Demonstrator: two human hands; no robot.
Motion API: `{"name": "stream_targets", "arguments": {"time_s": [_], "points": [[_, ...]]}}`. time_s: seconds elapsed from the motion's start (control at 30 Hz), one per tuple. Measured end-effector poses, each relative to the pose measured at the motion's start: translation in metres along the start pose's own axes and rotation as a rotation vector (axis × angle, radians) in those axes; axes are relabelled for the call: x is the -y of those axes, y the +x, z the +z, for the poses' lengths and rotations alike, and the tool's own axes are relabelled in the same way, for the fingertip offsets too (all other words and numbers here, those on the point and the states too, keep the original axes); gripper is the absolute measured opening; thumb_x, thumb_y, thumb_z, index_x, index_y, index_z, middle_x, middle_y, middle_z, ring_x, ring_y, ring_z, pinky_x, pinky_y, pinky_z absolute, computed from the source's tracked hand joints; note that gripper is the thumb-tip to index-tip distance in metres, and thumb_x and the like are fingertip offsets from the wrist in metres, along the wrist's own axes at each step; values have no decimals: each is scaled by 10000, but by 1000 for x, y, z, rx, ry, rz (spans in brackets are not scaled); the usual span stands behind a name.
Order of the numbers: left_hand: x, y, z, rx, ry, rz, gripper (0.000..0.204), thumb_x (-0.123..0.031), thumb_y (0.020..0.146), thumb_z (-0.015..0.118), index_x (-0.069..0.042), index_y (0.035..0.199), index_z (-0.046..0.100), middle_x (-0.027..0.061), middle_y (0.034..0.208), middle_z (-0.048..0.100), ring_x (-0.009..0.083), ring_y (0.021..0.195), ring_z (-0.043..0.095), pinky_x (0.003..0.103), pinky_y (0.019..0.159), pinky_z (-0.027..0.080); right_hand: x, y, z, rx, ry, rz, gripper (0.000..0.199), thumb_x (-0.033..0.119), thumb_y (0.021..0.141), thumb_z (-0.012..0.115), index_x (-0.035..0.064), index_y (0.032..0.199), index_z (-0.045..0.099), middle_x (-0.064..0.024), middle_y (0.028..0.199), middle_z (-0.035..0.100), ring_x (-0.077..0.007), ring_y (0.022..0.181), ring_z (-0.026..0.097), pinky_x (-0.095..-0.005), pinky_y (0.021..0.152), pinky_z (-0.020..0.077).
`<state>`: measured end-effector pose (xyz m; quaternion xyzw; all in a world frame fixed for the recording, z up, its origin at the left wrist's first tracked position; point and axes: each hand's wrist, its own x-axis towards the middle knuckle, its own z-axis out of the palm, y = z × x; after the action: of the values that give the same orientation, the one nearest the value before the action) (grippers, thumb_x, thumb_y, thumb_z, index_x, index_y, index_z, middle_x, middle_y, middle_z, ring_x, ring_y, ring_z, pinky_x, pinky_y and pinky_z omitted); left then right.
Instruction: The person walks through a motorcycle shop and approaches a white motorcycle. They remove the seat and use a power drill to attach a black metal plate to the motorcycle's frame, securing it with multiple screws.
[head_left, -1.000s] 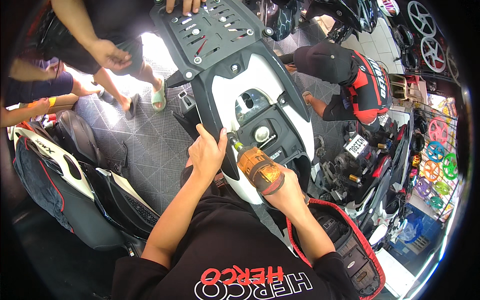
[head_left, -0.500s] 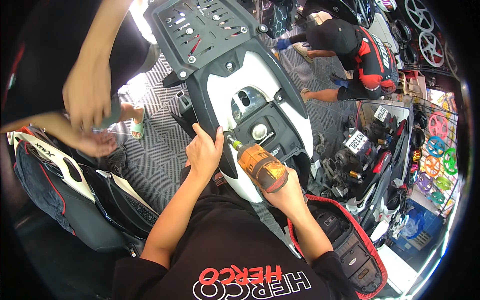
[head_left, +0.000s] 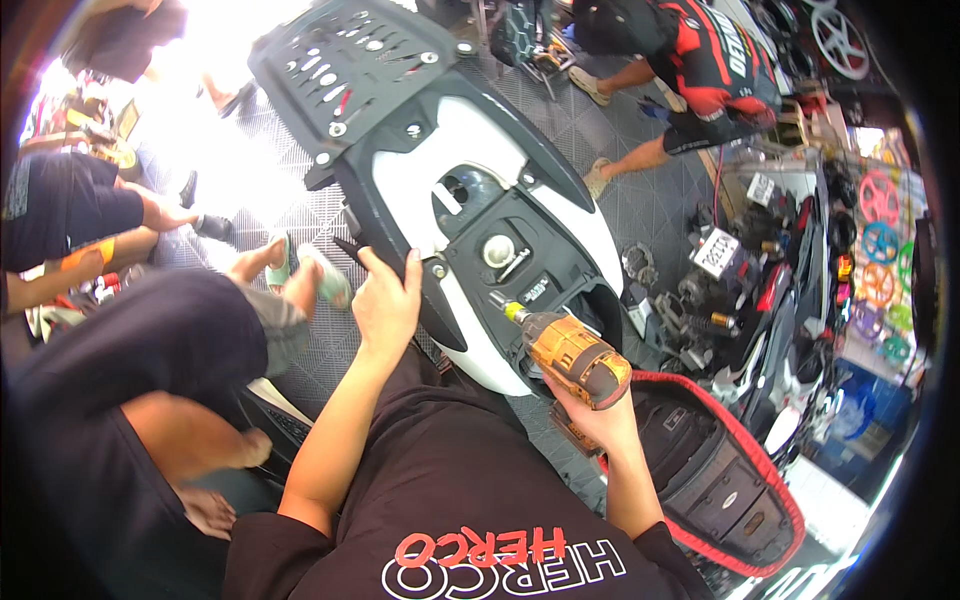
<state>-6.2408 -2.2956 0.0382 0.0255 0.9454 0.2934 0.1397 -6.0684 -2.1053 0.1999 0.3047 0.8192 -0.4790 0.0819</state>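
closer now, a bystander's leg (head_left: 150, 340) crowds the scooter (head_left: 480, 200).

glossy white plastic scooter panel (head_left: 470, 190), matt orange drill (head_left: 575, 357)

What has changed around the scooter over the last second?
A bystander at the left has stepped in close, a dark-clad leg now filling that side. The right hand keeps gripping the orange drill, bit at the scooter's black inner panel; the left hand stays on the body's edge.
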Motion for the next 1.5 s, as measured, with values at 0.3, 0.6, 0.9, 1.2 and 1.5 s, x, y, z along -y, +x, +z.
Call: {"name": "stream_targets", "arguments": {"time_s": [0.3, 0.6, 0.9, 1.2, 1.5], "points": [[-43, -4, -22, -124, 232, 604, 147, -137, 920, 686, -59, 863, 575, 61, 860, 577, 251, 844, 555, 397, 762, 394, -80, -66, -23, -221, 40, 273, 322, 82, 814, 801, -25, 1105, 713, -142, 1023, 769, -240, 961, 753, -338, 847, 567], [-46, 48, 16, -227, 292, 735, 258, -222, 1052, 523, -53, 863, 576, 89, 632, 587, 296, 592, 551, 405, 723, 396, -134, -85, -3, -266, 238, 169, 300, 84, 755, 791, -33, 1017, 705, -205, 923, 727, -377, 888, 727, -377, 758, 556], [-43, 47, 33, -300, 479, 792, 231, -184, 1034, 534, -64, 846, 591, 71, 598, 595, 288, 547, 566, 405, 649, 398, -163, -79, 0, -242, 323, 308, 329, 45, 734, 771, -48, 1042, 699, -181, 936, 734, -275, 901, 730, -343, 781, 549], [-39, 50, 33, -262, 492, 804, 248, -170, 1041, 510, -58, 826, 558, 72, 587, 553, 306, 544, 527, 413, 660, 392, -178, -59, -23, -229, 390, 419, 353, 124, 800, 809, -39, 1096, 705, -181, 969, 749, -282, 919, 751, -334, 785, 548], [-36, 48, 29, -345, 340, 680, 212, -166, 1056, 432, -23, 988, 571, 162, 964, 614, 351, 954, 532, 462, 878, 368, -133, -25, -18, -23, 431, -1, 643, 145, 704, 858, -12, 1283, 628, -209, 1182, 705, -363, 1089, 693, -374, 925, 546]]}}
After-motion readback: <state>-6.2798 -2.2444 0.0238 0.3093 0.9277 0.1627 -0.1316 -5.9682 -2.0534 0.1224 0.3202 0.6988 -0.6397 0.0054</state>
